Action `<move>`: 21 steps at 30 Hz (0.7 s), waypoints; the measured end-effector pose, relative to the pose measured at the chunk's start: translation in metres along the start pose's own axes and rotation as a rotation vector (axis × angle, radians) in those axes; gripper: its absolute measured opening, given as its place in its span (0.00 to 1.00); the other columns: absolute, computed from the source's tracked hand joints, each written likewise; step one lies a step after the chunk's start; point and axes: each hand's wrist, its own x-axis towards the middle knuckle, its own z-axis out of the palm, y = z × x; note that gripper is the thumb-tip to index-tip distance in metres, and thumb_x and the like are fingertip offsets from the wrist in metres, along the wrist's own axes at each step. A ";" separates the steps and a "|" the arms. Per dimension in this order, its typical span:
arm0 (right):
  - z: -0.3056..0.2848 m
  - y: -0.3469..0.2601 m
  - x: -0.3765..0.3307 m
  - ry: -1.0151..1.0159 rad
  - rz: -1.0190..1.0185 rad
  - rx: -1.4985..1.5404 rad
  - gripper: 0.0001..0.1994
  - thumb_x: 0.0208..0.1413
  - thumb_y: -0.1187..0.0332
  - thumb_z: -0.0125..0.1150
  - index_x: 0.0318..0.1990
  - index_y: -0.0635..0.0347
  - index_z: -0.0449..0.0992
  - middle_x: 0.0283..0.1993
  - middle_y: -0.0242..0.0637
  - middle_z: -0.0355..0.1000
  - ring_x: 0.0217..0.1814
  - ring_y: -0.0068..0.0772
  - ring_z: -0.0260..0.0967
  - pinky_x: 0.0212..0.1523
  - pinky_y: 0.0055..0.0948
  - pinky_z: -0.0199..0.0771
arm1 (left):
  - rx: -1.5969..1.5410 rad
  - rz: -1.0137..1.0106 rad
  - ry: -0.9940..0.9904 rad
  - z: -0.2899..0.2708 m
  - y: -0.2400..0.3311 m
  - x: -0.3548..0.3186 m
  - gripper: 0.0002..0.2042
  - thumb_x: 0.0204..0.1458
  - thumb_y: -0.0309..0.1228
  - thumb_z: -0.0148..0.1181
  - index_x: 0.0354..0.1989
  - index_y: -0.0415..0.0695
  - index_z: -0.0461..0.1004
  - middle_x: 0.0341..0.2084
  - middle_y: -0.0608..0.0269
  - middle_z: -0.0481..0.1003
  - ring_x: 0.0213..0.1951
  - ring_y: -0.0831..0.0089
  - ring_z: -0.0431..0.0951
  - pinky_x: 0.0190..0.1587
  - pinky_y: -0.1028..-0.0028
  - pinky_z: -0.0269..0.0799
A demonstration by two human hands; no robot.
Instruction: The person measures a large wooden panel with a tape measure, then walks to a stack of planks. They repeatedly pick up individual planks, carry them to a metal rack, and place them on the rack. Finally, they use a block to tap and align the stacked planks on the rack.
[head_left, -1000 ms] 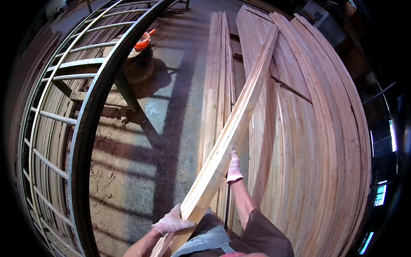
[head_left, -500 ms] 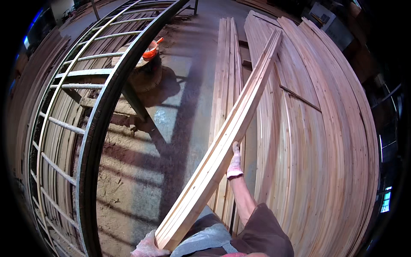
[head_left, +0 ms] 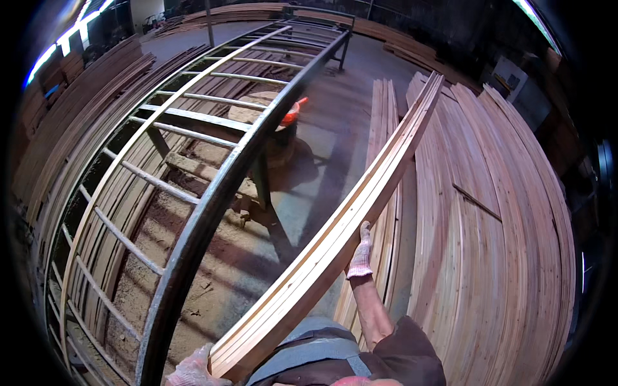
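I watched the wearer's left hand (head_left: 193, 370), in a pale knitted glove, cupped close around the near end of a bundle of long wooden boards (head_left: 312, 270). The bundle's long axis ran from that hand out between one and two o'clock, tilting across the view. The right hand (head_left: 363, 248), gloved too, was pressed to the bundle's right side partway along, its thumb showing; I couldn't tell how far the other fingers curled beneath. Both hands touched the load, the left one nearest its near end. From the right hand, the far end lay at about one o'clock and the near end between seven and eight.

Farther out, I had a broad stack of planks (head_left: 489, 276) at three to four o'clock of the right hand, and a narrower row of planks (head_left: 381, 116) showing past the bundle at twelve. At ten o'clock stood a ladder-like metal frame (head_left: 220, 196); behind its rail, toward eleven, I made out an orange-red vessel (head_left: 293, 116).
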 end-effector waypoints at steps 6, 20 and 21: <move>0.133 0.045 0.014 -0.109 -0.057 -0.002 0.34 0.62 0.40 0.60 0.62 0.60 0.70 0.52 0.42 0.77 0.52 0.41 0.77 0.53 0.38 0.81 | 0.135 -0.028 0.110 -0.108 0.008 -0.030 0.48 0.35 0.46 0.79 0.67 0.42 0.62 0.53 0.45 0.73 0.57 0.52 0.74 0.60 0.60 0.70; 0.357 0.177 0.114 -0.261 0.025 0.017 0.37 0.62 0.40 0.59 0.66 0.63 0.67 0.62 0.44 0.71 0.59 0.41 0.71 0.63 0.38 0.71 | 0.188 -0.263 0.194 -0.305 -0.022 0.045 0.54 0.31 0.50 0.80 0.68 0.38 0.61 0.54 0.41 0.74 0.55 0.53 0.78 0.59 0.62 0.73; 0.368 0.188 0.131 -0.235 -0.004 0.015 0.37 0.62 0.40 0.59 0.66 0.64 0.67 0.61 0.43 0.71 0.59 0.40 0.71 0.63 0.38 0.71 | 0.203 -0.278 0.204 -0.316 -0.033 0.054 0.55 0.30 0.52 0.80 0.68 0.38 0.60 0.55 0.39 0.74 0.56 0.51 0.77 0.59 0.61 0.72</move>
